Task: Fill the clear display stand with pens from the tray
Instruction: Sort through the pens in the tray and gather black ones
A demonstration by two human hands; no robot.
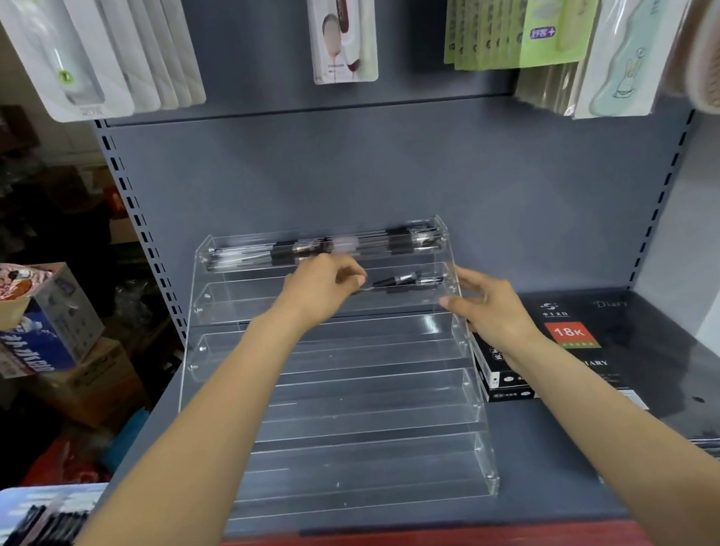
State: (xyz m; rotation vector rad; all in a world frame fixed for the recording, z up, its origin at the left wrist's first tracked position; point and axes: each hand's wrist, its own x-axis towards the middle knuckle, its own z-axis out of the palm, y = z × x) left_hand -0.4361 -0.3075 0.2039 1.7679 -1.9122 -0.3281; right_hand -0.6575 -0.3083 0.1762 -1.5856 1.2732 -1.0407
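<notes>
- Left hand (324,286) pinches a pen (402,282) lying lengthwise along the display stand's (353,417) second tier, its far end pointing right.
- Right hand (490,306), fingers spread, touches the stand's right wall, nearer that end.

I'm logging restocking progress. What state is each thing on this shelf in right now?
Clear acrylic tiered display stand: top tier stocked, lower tiers bare.
Black pen in second tier: lying flat, pinched at one end.
Left hand: pinching that pen.
Right hand: fingers relaxed at stand's right wall.
Tray of black pens: holds pens.
</notes>
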